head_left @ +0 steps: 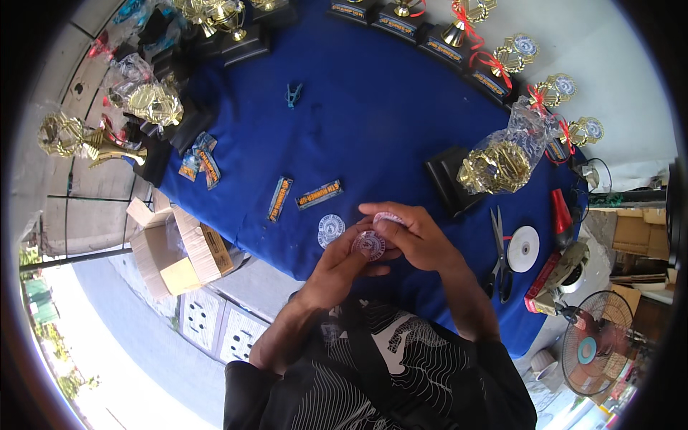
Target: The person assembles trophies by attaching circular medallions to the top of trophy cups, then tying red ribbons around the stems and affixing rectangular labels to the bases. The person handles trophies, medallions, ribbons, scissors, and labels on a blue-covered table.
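My left hand [338, 266] pinches a round printed sticker [368, 246], its thumb lying over the lower part. Close beside it, my right hand [424, 240] grips a second round sticker [388, 218] between thumb and fingers. The hands meet above the near edge of the blue-covered table [344, 136]. Just left of them, another round sticker [331, 230] lies flat on the cloth. Beyond it rest two printed strips, one upright [280, 199] and one slanted [319, 194]. Whether the stickers' backing is on cannot be made out.
A plastic-wrapped gold trophy [494, 166] lies to the right. Scissors [498, 258], a white ribbon spool [523, 249] and a red bottle [562, 215] sit nearby. Trophies with red ribbons [494, 66] line the far edge. A teal clip [293, 95], cardboard box [183, 251] and fan [597, 344] also show.
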Demonstrator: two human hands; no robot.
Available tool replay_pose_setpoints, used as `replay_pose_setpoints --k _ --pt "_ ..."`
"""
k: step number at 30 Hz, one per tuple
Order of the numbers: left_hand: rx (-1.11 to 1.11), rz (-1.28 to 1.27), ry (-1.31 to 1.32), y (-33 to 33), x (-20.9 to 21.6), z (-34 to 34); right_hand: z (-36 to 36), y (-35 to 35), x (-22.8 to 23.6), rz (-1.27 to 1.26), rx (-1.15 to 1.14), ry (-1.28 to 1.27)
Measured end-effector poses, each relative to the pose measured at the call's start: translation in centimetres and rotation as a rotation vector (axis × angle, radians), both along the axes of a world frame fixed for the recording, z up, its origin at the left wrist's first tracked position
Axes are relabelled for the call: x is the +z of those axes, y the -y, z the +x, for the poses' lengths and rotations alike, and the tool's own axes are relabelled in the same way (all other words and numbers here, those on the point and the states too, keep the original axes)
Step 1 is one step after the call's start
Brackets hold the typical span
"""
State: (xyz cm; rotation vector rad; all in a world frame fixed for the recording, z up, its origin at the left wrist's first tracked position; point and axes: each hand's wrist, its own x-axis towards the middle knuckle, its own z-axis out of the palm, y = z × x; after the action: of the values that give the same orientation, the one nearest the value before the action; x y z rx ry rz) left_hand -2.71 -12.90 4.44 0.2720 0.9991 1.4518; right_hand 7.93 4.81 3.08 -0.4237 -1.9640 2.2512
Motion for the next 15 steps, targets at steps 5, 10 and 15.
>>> replay_pose_setpoints --k 5,10,15 --pt "0.059 -0.054 -0.009 0.1 -0.5 0.1 0.2 -0.9 0.8 -0.021 -0.070 0.208" --pt "-0.022 -0.024 -0.118 -0.2 -0.7 0.3 0.1 0.7 -0.1 0.180 0.205 0.055" --pt "0.013 -0.061 -0.066 0.0 0.0 0.3 0.2 -1.2 0.1 0.095 -0.234 0.151"
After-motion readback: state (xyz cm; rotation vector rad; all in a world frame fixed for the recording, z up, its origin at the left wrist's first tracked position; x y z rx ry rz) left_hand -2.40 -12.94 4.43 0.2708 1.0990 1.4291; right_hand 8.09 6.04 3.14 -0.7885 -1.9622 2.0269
